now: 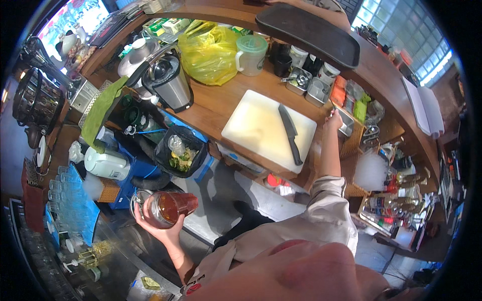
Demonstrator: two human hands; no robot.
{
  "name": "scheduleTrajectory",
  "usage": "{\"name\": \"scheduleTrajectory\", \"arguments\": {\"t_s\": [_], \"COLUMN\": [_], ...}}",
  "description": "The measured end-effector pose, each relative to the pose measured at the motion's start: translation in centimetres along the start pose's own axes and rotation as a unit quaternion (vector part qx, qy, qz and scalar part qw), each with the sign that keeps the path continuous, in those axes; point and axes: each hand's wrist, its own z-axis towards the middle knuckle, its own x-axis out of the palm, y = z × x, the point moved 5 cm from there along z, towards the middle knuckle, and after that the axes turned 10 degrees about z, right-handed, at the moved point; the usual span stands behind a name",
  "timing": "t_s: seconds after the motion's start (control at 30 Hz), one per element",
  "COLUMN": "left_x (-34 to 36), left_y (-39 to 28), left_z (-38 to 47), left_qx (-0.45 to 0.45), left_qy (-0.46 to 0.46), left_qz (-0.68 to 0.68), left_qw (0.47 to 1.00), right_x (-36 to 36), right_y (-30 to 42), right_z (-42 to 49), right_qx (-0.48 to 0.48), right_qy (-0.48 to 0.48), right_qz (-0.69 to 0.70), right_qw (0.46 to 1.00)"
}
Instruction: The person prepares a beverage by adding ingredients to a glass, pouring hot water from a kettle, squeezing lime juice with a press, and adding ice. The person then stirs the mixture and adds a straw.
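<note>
My left hand (167,229) is wrapped around a clear glass vessel of amber-brown liquid (173,206), held tilted above the floor at the lower left. Close behind its rim is a shiny round piece (141,197), too hidden to name. My right arm reaches forward, and my right hand (334,120) pinches a thin utensil, its dark tip just showing, over a small steel container (345,122). Left of that hand, a white cutting board (260,129) lies on the wooden counter, with a black-handled kitchen knife (289,131) across its right side.
Behind the board stand a yellow plastic bag (211,56), a lidded pitcher (251,56) and steel containers (299,81). A black-lined bin (180,152) holds scraps beside a white electric kettle (107,163). Upturned glasses (69,195) are at left, bottles (395,203) at right. A dark tray (308,34) overhangs the counter.
</note>
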Motion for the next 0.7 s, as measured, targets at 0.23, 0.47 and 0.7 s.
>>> {"name": "scheduleTrajectory", "arguments": {"t_s": [0.23,0.47,0.7], "left_x": [2.3,2.9,3.2], "left_y": [-0.9,-1.3,-1.0], "left_z": [0.4,0.7,1.0], "left_qx": [-0.008,-0.029,-0.033], "left_qy": [0.019,0.021,0.022], "left_qz": [0.025,0.004,-0.005], "left_qw": [0.999,0.999,0.999], "right_x": [1.6,0.8,-0.8], "right_y": [-2.0,-3.9,-5.4], "right_z": [3.1,3.4,3.8], "right_qx": [0.010,0.083,0.152], "right_qy": [0.014,0.014,0.039], "right_qz": [-0.023,-0.020,-0.019], "right_qw": [1.000,0.996,0.987]}}
